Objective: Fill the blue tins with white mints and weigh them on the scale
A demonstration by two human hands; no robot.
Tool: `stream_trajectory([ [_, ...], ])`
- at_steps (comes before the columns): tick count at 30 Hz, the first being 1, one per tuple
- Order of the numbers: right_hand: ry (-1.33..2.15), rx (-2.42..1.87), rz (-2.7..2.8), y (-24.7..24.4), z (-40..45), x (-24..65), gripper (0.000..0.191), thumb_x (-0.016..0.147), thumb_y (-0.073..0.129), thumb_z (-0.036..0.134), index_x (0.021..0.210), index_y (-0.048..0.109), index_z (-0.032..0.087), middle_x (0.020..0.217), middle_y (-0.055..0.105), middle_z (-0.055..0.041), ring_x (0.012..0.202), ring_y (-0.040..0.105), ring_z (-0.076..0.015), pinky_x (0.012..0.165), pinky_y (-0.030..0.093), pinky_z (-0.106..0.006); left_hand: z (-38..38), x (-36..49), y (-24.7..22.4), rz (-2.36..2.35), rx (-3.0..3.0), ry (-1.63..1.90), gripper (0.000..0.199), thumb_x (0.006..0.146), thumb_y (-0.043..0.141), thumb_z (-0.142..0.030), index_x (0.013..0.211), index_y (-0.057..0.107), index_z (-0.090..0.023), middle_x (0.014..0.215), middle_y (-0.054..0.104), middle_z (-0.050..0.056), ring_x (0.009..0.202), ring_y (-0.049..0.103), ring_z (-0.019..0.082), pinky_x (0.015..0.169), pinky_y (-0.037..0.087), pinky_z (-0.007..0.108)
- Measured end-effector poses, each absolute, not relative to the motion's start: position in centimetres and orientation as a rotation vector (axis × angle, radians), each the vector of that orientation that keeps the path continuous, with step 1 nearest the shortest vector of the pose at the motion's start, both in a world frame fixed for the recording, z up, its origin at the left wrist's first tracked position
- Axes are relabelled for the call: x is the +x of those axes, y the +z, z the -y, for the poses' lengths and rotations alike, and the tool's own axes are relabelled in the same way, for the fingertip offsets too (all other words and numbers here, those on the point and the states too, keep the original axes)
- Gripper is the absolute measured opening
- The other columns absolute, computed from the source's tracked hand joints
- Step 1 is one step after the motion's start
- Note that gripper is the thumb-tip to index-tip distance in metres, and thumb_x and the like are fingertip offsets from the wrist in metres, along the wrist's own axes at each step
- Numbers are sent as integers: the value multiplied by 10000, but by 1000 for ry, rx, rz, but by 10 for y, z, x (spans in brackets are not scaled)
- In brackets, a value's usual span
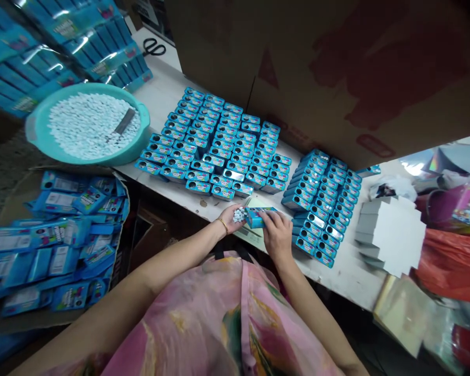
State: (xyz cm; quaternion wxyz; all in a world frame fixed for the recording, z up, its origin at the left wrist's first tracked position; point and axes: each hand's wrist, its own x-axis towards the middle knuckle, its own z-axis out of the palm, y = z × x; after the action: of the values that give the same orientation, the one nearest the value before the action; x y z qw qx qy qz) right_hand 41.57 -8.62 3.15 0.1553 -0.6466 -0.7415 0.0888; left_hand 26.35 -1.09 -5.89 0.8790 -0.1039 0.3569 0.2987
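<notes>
My left hand (232,219) is cupped palm up around a small heap of white pellets (240,213). My right hand (277,230) grips a small blue printed box (255,217), tilted with one end over the left palm, close to the pellets. Beneath both hands, partly covered, lies a pale green flat object (258,237) that looks like a scale. Rows of similar blue boxes (231,151) stand upright on the table just beyond my hands, most with a dark round spot on top. A second block of boxes (321,198) stands right of my right hand.
At left, a turquoise basin (33,130) of white pellets holds a grey flat scoop (125,121). Below it is a carton (122,224) of loose blue boxes. A large cardboard box (227,47) stands behind the rows. Scissors (154,47) and white folded cartons (395,235) lie on the table.
</notes>
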Motion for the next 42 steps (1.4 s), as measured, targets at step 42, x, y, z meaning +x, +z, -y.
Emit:
stream_trajectory([
  [42, 618, -1597, 2541, 12, 103, 320, 243, 761, 548, 247, 953, 547, 98, 884, 544, -111, 804, 497, -213, 641, 440, -309, 76, 173, -31, -938, -181, 378, 152, 796, 442, -109, 783, 589, -76, 692, 650, 99, 643, 626, 171, 643, 530, 319],
])
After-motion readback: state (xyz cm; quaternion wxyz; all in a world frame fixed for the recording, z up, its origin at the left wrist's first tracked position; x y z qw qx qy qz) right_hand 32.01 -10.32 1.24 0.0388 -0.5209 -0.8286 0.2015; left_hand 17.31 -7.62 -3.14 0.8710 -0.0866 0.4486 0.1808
